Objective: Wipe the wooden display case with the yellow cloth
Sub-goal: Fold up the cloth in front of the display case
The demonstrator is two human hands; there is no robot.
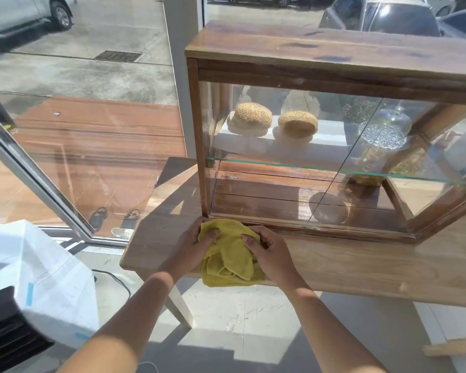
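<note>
While the cloth [230, 255] lies bunched at the table's [361, 267] front edge, touching the case's [331, 63] lower left corner, the left hand [193, 247] and right hand [271, 250] each grip a fold of it.

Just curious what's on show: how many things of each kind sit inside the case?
Round seeded buns on the upper glass shelf: 2
Cut-glass jar with lid: 1
Dark round thing on the case floor: 1
Total: 4
</note>
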